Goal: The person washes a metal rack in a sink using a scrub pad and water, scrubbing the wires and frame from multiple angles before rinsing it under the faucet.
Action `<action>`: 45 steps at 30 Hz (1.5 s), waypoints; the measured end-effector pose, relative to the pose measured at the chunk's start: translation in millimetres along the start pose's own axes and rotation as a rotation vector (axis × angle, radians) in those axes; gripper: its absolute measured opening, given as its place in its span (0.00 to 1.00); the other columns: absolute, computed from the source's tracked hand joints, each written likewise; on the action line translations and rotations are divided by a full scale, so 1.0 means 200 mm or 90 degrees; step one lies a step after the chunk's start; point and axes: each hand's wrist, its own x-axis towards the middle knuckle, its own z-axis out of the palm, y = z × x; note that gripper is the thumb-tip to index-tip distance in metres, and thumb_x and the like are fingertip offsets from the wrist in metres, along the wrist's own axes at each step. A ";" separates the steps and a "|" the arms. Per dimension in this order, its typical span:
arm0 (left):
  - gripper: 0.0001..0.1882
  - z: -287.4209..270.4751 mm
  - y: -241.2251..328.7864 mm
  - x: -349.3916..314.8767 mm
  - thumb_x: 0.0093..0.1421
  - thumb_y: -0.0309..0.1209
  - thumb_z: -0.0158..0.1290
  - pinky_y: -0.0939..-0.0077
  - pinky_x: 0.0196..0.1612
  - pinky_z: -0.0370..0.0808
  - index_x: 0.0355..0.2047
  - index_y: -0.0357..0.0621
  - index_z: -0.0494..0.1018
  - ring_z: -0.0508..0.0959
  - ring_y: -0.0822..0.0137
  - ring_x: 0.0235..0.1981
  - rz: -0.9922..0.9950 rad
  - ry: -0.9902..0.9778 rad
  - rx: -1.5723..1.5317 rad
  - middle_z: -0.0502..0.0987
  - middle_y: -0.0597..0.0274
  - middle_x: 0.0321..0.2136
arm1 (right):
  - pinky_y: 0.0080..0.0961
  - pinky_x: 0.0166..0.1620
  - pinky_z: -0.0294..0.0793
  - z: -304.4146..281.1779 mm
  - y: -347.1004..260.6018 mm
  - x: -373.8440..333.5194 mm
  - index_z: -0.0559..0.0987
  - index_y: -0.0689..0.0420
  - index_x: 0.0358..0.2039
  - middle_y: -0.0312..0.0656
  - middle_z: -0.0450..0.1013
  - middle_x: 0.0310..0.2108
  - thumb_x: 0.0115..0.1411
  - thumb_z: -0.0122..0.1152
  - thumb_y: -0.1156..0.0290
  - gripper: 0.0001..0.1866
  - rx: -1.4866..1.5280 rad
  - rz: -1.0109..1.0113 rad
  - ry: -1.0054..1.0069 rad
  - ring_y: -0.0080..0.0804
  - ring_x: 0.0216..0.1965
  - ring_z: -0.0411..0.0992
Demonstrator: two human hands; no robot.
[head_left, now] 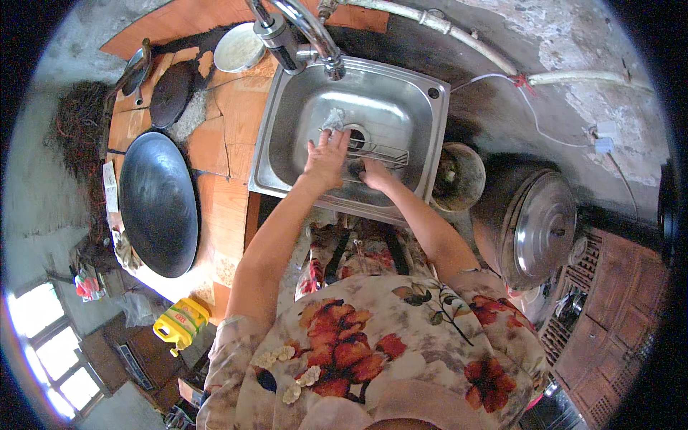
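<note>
Two bare hands, the left hand (327,159) and the right hand (375,174), are showing low inside a stainless steel sink (266,161). The left hand is lying palm down with its fingers extended and slightly spread, not closing around anything; its fingertips are ending right by a crumpled whitish-grey piece (333,119), and whether they are pressing on it I cannot tell. The right hand is bending its fingers at the near side of a silvery wire rack (390,155), and its fingertips are partly hiding, so I cannot tell whether they are gripping the wire. The rack is lying in the basin, just beside the round drain (356,136), reaching toward the right wall. A chrome faucet (334,68) is arching over the far edge. On the orange-brown counter (231,204) to the left, a large dark wok (159,204) is sitting, with a white bowl (239,49) standing nearer the faucet. To the right of the sink, a bucket (469,176) is standing near a big pot with a shiny metal lid (548,226)
</note>
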 end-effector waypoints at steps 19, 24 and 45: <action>0.43 0.09 -0.36 -0.01 0.36 0.27 0.60 0.68 0.51 0.69 0.57 0.36 0.60 0.67 0.61 0.48 -0.001 0.255 -0.793 0.64 0.54 0.44 | 0.39 0.38 0.79 -1.15 -0.37 -0.48 0.68 0.66 0.40 0.52 0.72 0.39 0.51 0.54 0.81 0.14 0.979 -0.160 0.146 0.46 0.41 0.76; 0.41 0.25 -0.41 -0.02 0.39 0.20 0.55 0.67 0.52 0.71 0.58 0.39 0.59 0.66 0.66 0.48 0.032 0.225 -1.018 0.65 0.60 0.43 | 0.31 0.33 0.75 -1.29 -0.58 -0.13 0.73 0.59 0.39 0.41 0.73 0.33 0.52 0.59 0.75 0.12 0.766 -0.122 0.189 0.34 0.31 0.73; 0.41 0.27 -0.11 -0.10 0.44 0.26 0.58 0.68 0.50 0.70 0.59 0.33 0.54 0.71 0.63 0.47 -0.089 0.175 -1.350 0.67 0.57 0.43 | 0.15 0.19 0.72 -1.08 -0.90 0.61 0.76 0.64 0.36 0.45 0.75 0.26 0.50 0.67 0.74 0.14 0.596 -0.078 -0.135 0.28 0.25 0.75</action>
